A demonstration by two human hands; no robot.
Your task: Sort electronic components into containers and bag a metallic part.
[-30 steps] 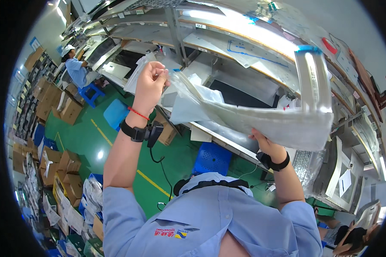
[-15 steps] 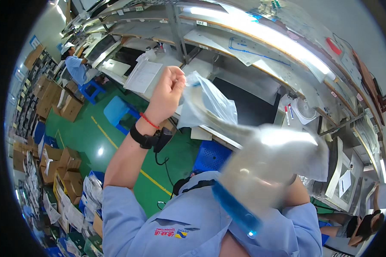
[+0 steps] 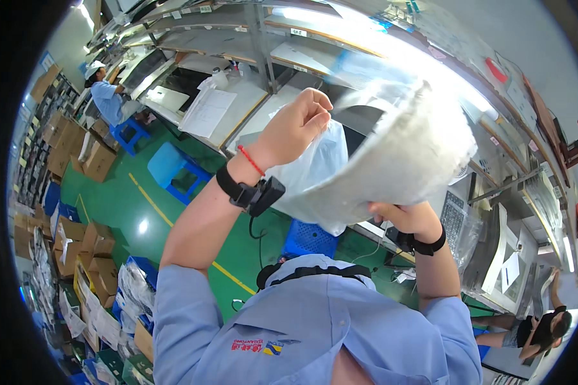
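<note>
My left hand (image 3: 302, 125) is raised, its fingers closed in a pinch on the upper edge of a thin, bluish-white plastic bag (image 3: 318, 157). My right hand (image 3: 404, 217) grips the lower edge of a large, curved, whitish translucent sheet (image 3: 404, 151), thumb on the near side and the other fingers mostly hidden behind it. The sheet's left end overlaps the bag; I cannot tell whether it is inside. Its upper part, with a bluish strip (image 3: 366, 67), is smeared by motion.
Behind my hands stands a workbench with shelves (image 3: 315, 58) and a lit tube. A keyboard (image 3: 455, 215) lies at the right. Blue stools (image 3: 173, 168) and cardboard boxes (image 3: 96, 160) stand on the green floor at the left. Two other people are farther off, one on each side.
My left hand has moved right, keeping its pinch on the bag. The sheet has swung up and away from my chest, bringing my right hand into view under it.
</note>
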